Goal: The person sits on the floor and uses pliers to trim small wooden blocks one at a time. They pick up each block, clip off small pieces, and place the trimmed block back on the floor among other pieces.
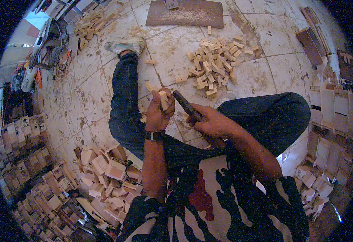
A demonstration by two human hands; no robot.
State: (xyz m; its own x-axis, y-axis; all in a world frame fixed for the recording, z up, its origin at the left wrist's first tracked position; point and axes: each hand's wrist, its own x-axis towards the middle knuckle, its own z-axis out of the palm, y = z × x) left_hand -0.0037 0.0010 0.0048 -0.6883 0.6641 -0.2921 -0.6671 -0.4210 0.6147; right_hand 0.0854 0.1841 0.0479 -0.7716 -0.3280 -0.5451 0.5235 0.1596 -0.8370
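Observation:
My left hand (158,113), with a dark band at its wrist, is closed round a small pale wooden block (163,100), held with its end up between thumb and fingers. In my right hand (210,122) is a dark, flat, file-like tool (182,101); its far tip points up and left, close beside the block but apart from it. The grip end of the tool is hidden in the fist. Both hands are raised over the tiled floor, between my bent legs. Beyond them lies a heap of similar small wooden blocks (213,64).
A brown board (184,18) strewn with shavings lies at the far side. More wood pieces (91,26) are heaped far left, near cables and tools (31,76). Larger blocks (107,171) are piled at near left. Stacked wooden pieces (334,107) line the right side.

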